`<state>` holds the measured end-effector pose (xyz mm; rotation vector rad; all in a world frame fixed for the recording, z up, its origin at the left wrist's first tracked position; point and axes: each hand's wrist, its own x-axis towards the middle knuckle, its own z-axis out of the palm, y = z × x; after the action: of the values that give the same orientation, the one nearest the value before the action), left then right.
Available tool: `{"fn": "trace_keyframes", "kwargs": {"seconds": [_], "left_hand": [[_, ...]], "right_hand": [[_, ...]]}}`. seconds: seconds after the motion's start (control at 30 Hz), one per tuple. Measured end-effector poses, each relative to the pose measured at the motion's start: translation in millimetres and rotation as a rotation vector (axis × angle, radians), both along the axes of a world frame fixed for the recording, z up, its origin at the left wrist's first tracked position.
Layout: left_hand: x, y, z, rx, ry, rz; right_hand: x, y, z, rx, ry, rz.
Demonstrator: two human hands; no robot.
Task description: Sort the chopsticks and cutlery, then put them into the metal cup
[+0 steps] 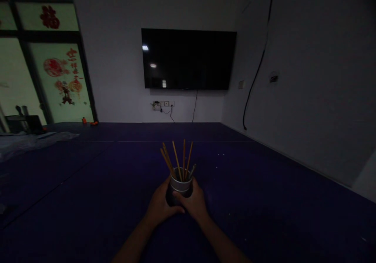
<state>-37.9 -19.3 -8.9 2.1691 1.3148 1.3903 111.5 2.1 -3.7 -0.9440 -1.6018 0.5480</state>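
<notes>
A small grey cup (181,186) stands on the dark blue floor mat (264,200), low in the middle of the head view. Several thin wooden sticks (178,160) fan upward out of it. My left hand (160,207) wraps round the cup's left side, fingers curled against it. My right hand (194,203) wraps round its right side and front, thumb across the wall. Both forearms reach in from the bottom edge. The cup's lower part is hidden by my fingers.
A black wall-mounted TV (188,58) hangs straight ahead, with a socket strip and cable (163,105) below. Glass doors with red paper decorations (63,77) stand at the left. Crumpled clear plastic sheeting (26,142) lies at the far left. A white wall (308,98) runs along the right.
</notes>
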Motion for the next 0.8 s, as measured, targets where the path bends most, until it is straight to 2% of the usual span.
{"fn": "trace_keyframes", "kwargs": {"seconds": [0.2,0.5,0.67,0.8], "left_hand": [[9,-3,8.3,-0.051,-0.107,0.042],[1,2,2.7,-0.039,-0.178,0.211],[-3,3,4.9,-0.045,-0.199,0.29],[-7,6,2.7,-0.066,-0.208,0.274]], "right_hand": [[-1,4,-2.2,-0.009,0.006,0.063],[-7,6,-10.8,0.027,-0.055,0.19],[-7,5,-14.4,0.005,-0.074,0.175],[-9,6,-12.9,0.01,-0.083,0.111]]}}
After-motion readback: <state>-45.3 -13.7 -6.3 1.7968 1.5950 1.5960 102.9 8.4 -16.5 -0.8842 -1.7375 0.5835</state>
